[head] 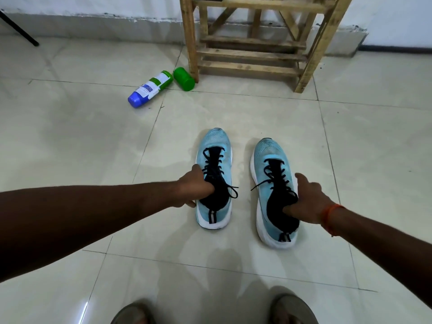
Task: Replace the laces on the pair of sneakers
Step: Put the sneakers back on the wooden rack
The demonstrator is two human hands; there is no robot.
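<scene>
Well in front of the wooden rack [252,43], on the tiled floor [70,136], the left sneaker [225,169] and right sneaker [268,155] stand side by side, toes toward the rack, black laces [214,160] threaded. The left grip [191,185] clasps the left sneaker's collar, and the right grip [308,202] clasps the right sneaker's. A bottle [149,88] lies left of the rack's foot.

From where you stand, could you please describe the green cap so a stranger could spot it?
Find the wooden rack by the wall. The green cap lies at its left leg. Unlike the bottle beside it, it is short, unlabelled, all green.
</scene>
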